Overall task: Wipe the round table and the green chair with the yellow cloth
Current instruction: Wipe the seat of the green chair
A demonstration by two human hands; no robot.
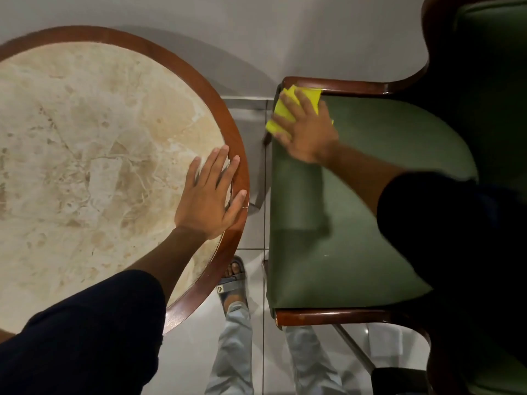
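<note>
The round worktop [85, 138] fills the left half of the view, a pale, veined stone disc inside a reddish-brown wooden rim. To its right stands the green chair [356, 223], separated from the rim by a narrow strip of light tiled floor [194, 352]. Its padded seat lies between two dark wooden armrests, the far one [342, 85] near the grey wall [313, 38] and the near one [328, 316] at the lower edge of the seat. Two arms in dark sleeves reach in from the bottom of the view. The left grip [209, 201] lies flat and unclenched on the right side of the worktop, with its fingers straight and slightly spread and its fingertips across the line where stone meets the wooden rim; it holds nothing. The right grip [306, 129] is spread flat, fingers straight, and presses down on the yellow cloth [312, 97]. The folded cloth lies on the far left corner of the chair seat, just beside the far armrest, and its edges show beyond and between the fingers. Below, in the gap between worktop and chair, a foot in a grey sandal [233, 280] stands on the tiles under a pale jeans leg [236, 352].
</note>
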